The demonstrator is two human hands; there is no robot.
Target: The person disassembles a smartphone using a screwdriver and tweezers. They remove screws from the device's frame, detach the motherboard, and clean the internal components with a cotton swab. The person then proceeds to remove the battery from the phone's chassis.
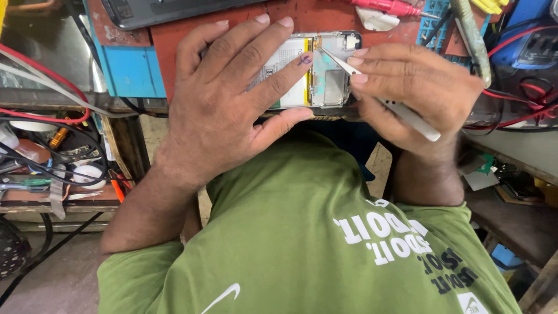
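Note:
An opened phone (325, 70) with its back cover off lies on a reddish-brown work mat (174, 40), showing a white and yellow battery (288, 64) and a metal frame. My left hand (232, 99) lies flat over the phone's left part, fingers spread, pressing it down. My right hand (415, 93) grips white tweezers (401, 113), whose tips rest on the phone's inner frame near the battery's edge.
A dark device (168, 10) lies at the mat's far edge. A red screwdriver (389, 7) and a blue tray (436, 23) sit at the back right. Red and black wires (523, 110) crowd the right side. A lower shelf at left (58, 163) holds cables and small parts.

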